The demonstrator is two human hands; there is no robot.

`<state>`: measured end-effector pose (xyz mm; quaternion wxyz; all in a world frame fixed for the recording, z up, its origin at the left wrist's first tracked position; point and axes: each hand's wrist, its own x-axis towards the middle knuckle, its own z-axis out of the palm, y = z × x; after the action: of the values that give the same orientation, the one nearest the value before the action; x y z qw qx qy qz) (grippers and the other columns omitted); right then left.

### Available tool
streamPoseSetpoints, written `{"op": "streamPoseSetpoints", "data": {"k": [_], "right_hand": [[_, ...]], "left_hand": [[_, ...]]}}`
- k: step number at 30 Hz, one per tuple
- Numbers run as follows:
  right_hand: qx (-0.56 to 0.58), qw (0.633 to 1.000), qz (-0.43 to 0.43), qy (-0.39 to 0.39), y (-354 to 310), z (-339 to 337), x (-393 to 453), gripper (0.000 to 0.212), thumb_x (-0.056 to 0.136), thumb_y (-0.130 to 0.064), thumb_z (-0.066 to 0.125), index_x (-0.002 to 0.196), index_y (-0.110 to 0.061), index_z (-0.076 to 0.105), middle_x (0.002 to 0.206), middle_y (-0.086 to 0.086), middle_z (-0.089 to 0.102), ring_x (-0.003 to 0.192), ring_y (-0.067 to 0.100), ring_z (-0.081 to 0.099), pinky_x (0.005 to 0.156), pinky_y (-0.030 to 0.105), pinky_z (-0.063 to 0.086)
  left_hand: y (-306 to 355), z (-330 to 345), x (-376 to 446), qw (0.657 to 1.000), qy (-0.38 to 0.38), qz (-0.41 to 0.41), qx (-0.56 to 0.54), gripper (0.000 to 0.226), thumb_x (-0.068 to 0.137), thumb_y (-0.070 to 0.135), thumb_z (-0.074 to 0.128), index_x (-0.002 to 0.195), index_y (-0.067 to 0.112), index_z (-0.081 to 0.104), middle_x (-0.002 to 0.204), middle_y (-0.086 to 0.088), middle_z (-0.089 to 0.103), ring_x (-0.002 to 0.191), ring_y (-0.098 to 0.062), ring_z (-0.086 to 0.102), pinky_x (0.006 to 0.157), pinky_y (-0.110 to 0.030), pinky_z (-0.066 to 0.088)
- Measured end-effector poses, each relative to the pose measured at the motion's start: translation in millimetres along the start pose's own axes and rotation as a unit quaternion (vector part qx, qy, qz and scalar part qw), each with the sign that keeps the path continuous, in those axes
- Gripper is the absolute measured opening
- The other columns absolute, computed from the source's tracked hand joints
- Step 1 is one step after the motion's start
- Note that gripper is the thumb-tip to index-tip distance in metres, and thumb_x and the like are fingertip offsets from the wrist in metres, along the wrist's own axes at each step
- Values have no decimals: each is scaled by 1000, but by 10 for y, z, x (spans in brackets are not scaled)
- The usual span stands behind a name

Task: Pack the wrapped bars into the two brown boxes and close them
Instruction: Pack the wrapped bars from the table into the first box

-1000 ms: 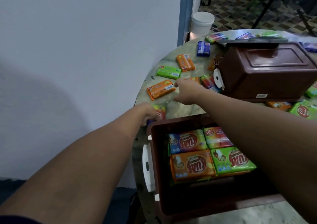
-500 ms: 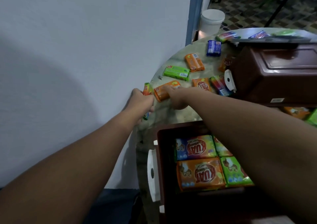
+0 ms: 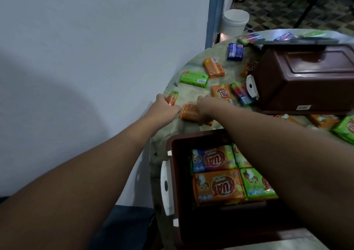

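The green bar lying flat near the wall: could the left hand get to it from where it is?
Probably yes. The green bar lies uncovered on the table, just beyond the left hand. But that hand already grips a small wrapped bar, so it isn't free.

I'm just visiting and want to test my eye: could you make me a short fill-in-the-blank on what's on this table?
1. The right hand rests on an ____ wrapped bar.
2. The near brown box stands ____, with bars showing inside.
3. The far brown box lies ____ down.
4. The left hand holds a small bar at the table's ____.

Missing words: orange; open; upside; edge
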<state>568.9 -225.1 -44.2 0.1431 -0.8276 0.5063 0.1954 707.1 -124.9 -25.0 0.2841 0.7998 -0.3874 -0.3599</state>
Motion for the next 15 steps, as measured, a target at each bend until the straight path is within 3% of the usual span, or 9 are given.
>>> {"op": "streamPoseSetpoints", "data": {"k": [2,5,8,10,13,15], "right_hand": [[37,999,18,12,44,-5,-74,87,81,-36,78,149,-6,32,143,22,46,124,38,53,96,44,52],[102,994,2,31,97,-71,-224,100,92,-50,67,159,-1,12,156,29,26,143,42,35,115,46,38],[189,978,15,88,182,-170,-385,114,86,-55,69,159,2,2,157,24,30,141,38,38,112,45,41],[225,967,18,117,231,-225,-476,115,82,-54,71,159,-2,4,153,21,38,136,38,45,108,46,45],[248,956,17,155,343,-295,-697,98,80,-53,74,152,-7,25,140,16,50,122,34,53,95,40,48],[264,948,10,177,420,-300,-847,97,76,-54,75,151,-11,30,133,12,54,114,32,56,92,39,49]], "left_hand": [[53,-2,-30,1000,1,4,-5,46,85,33,61,125,17,43,99,0,55,86,-18,54,63,-32,39],[132,-5,-85,1000,4,11,-9,43,87,35,60,122,17,42,94,1,53,77,-16,51,56,-31,34],[227,-3,-167,999,11,35,12,42,87,36,58,122,19,42,97,0,56,80,-18,54,57,-32,35],[298,-3,-221,999,13,45,25,44,87,37,58,123,19,41,101,0,57,86,-20,56,59,-33,37],[432,25,-368,997,19,62,41,45,87,40,57,124,19,41,105,0,57,96,-24,58,67,-35,41],[529,61,-494,996,24,74,47,46,86,40,56,125,20,41,106,-1,58,98,-25,59,70,-35,43]]}}
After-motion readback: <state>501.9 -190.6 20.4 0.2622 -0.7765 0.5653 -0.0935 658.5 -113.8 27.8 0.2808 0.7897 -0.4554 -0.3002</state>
